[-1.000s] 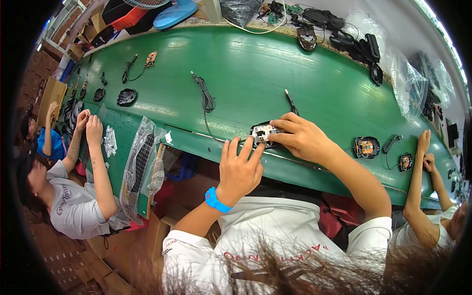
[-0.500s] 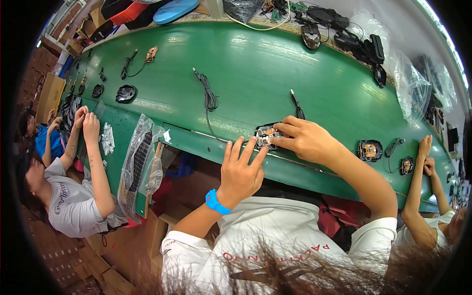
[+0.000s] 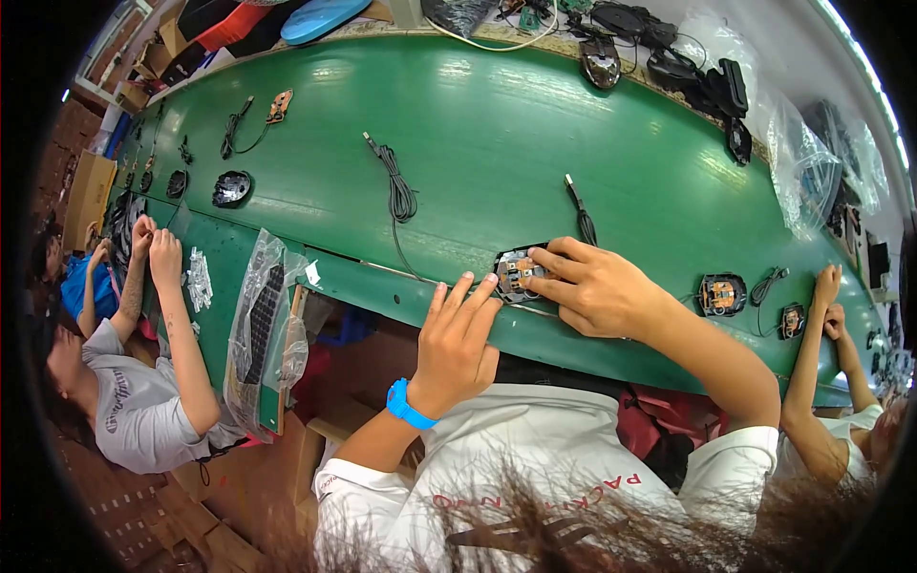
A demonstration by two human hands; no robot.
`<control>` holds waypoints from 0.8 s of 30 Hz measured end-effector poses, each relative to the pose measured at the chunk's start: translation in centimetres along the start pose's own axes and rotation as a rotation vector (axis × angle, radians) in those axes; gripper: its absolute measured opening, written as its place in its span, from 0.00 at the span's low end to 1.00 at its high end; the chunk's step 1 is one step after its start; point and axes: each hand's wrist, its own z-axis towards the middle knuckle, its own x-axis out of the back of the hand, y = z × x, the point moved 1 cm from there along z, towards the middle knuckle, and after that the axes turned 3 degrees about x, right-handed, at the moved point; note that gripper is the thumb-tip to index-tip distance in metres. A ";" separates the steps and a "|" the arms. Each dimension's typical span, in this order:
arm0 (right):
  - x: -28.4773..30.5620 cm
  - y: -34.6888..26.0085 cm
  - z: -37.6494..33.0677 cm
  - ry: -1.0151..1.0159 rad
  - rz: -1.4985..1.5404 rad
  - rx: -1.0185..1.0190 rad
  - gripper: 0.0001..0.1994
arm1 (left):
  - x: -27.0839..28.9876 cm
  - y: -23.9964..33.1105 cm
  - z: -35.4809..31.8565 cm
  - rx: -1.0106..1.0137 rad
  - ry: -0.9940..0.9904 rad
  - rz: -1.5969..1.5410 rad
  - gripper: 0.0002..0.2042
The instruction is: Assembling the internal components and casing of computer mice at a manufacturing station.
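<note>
one green belt (image 3: 478, 115), glossy and streaked with light, spans the view, its edges bowed by the lens; a green ledge (image 3: 363, 286) runs along its near side. on the belt, to the left, lie a black shell (image 3: 231, 188) and an orange board (image 3: 279, 106) with its lead; to the right, a second mouse (image 3: 722, 294), opened, and a coiled cord (image 3: 767, 285). beyond the far edge, a shelf (image 3: 562, 44) bears dark parts, with clear bags (image 3: 793, 177) at its right. at left, a co-worker in grey (image 3: 148, 411) works with both hands raised, near a bagged keyboard (image 3: 258, 329); boxes (image 3: 234, 477) stand below. at right, another co-worker (image 3: 845, 441) rests both forearms at the belt.

the mouse (image 3: 514, 273) before me lies at the belt's near edge, between my hands: an open black casing, its inside showing orange and pale grey parts. a bundled cable (image 3: 399, 196) trails toward it, though my fingers conceal any join.

my left hand (image 3: 457, 342), a blue band (image 3: 410, 406) at its wrist, is spread, fingers long and thumb apart, tips at the casing's left side. my right hand (image 3: 602, 294) is bent over the other side, fingertips on the mouse with a narrow gap between; whether they grip, i cannot tell.
</note>
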 end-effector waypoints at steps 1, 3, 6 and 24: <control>0.1 0.0 -0.1 0.000 0.009 -0.008 0.24 | 0.0 0.0 0.0 -0.005 -0.005 0.012 0.23; -0.1 0.1 -0.5 0.000 0.040 -0.019 0.25 | 0.0 0.0 0.2 -0.017 -0.015 0.037 0.22; -0.2 0.1 -0.9 0.000 0.097 -0.035 0.26 | 0.7 0.2 0.8 -0.006 -0.007 0.014 0.22; -0.6 -0.2 -4.3 0.158 0.092 -0.115 0.23 | -0.4 0.7 5.0 -0.226 -0.113 0.088 0.15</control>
